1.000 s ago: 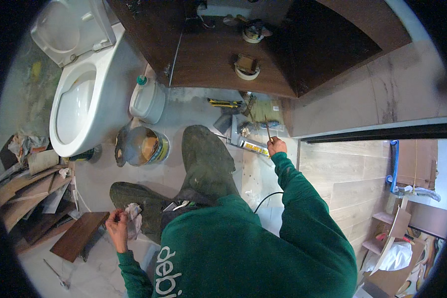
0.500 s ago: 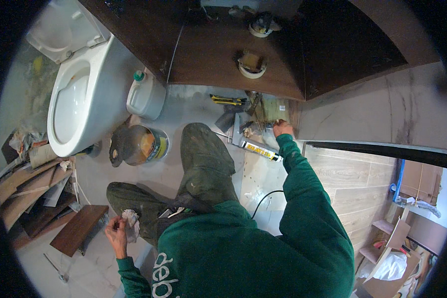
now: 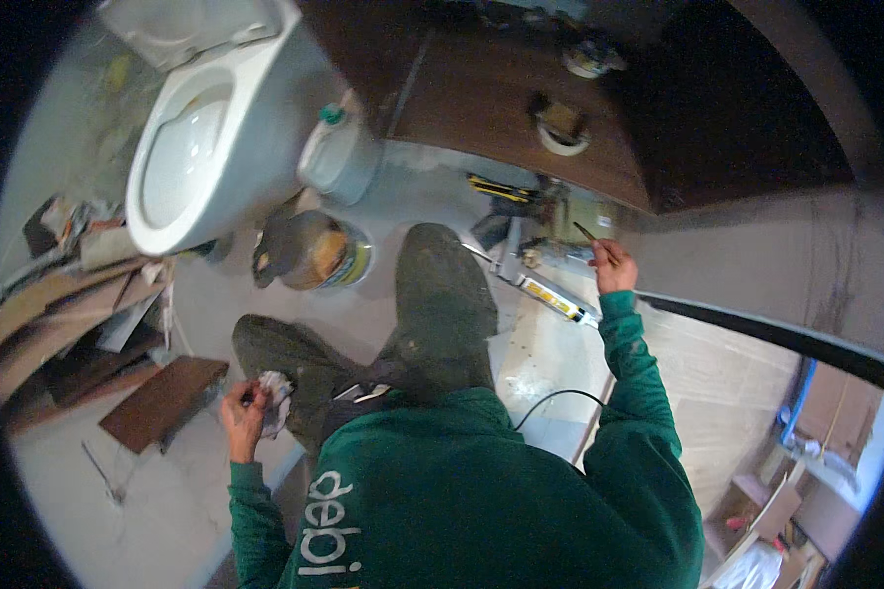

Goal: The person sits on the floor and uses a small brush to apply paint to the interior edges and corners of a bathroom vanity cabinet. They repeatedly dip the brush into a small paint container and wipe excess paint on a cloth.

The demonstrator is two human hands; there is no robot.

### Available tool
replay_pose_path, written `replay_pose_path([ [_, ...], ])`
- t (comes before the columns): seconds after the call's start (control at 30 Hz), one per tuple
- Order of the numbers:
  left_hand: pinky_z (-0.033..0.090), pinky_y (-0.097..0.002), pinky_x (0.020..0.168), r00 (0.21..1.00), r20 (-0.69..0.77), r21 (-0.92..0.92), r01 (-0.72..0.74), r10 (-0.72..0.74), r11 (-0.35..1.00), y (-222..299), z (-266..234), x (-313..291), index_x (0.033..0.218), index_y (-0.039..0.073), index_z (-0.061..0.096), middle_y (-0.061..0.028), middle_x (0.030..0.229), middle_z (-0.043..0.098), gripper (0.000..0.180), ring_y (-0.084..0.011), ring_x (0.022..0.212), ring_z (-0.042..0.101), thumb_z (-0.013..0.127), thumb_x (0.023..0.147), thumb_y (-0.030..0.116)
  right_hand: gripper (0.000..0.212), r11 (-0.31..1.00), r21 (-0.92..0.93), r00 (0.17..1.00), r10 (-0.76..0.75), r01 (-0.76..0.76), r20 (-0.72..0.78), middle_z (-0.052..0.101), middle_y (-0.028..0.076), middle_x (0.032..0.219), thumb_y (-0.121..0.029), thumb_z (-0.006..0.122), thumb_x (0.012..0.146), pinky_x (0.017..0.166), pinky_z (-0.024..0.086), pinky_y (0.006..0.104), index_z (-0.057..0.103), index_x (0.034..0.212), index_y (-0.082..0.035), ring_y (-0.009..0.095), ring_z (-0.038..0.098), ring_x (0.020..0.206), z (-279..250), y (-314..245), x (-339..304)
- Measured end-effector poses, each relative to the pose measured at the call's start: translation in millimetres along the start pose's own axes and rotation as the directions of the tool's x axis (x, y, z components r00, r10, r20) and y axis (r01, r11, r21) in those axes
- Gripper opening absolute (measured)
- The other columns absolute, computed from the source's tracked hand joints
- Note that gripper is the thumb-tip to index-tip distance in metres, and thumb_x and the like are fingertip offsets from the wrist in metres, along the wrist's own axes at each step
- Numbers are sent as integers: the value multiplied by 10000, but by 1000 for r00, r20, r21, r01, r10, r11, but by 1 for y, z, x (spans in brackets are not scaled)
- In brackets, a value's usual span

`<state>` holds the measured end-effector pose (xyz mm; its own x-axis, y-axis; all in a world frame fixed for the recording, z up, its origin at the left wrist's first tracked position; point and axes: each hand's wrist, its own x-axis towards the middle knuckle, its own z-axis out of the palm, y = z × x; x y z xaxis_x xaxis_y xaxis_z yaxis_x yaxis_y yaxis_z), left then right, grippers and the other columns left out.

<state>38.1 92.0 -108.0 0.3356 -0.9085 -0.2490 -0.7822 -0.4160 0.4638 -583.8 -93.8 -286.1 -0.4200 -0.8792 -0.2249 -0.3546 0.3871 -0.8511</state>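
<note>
My right hand [image 3: 612, 267] is raised on the right, its fingers pinching a thin dark stick-like piece [image 3: 584, 232] that points up and left. Below it a white and yellow sealant cartridge [image 3: 555, 297] lies in a caulking gun on the floor. My left hand [image 3: 242, 416] is at the lower left with fingertips pressed together. What it pinches, if anything, I cannot make out. Right behind its fingers is a crumpled whitish rag [image 3: 275, 404] against my trouser leg; whether the hand grips it is unclear.
A toilet [image 3: 189, 133] stands at the upper left beside a green-capped jug [image 3: 336, 162]. A bucket [image 3: 336, 253] sits in front of my knees. Wood offcuts [image 3: 59, 319] pile up at left. A dark cabinet [image 3: 471, 93] with pipe openings fills the far side; a yellow-black cutter [image 3: 501, 188] lies below it.
My right hand has come up from the floor by the cabinet with the thin stick now showing in its fingers. The whole view has shifted; my left hand stays by the rag.
</note>
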Motion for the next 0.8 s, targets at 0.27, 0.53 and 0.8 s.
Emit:
replay_pose_path([
  [0.27,483,-285,689,975,-145,-170,141,-167,975,7,-12,22,992,-40,668,-79,773,661,265,-135,717,605,648,832,169,224,894,405,947,58,-190,316,686,108,939,-65,630,863,646,548,308,676,1060,31,218,679,770,19,0,-21],
  [0.53,476,-372,897,902,-273,28,-340,334,940,41,37,137,1280,-91,476,-218,1141,604,661,-330,1026,597,744,781,251,246,853,403,801,28,-331,598,697,129,899,36,616,796,565,527,290,629,1038,-11,206,669,678,56,-50,-65],
  [0.8,344,-476,1069,920,-5,186,-383,391,905,77,104,145,1398,-73,346,-291,1416,398,834,-379,1312,412,670,810,421,438,893,364,727,-63,-265,684,697,120,908,96,579,778,623,521,281,558,1194,-39,209,675,734,77,-104,-105],
])
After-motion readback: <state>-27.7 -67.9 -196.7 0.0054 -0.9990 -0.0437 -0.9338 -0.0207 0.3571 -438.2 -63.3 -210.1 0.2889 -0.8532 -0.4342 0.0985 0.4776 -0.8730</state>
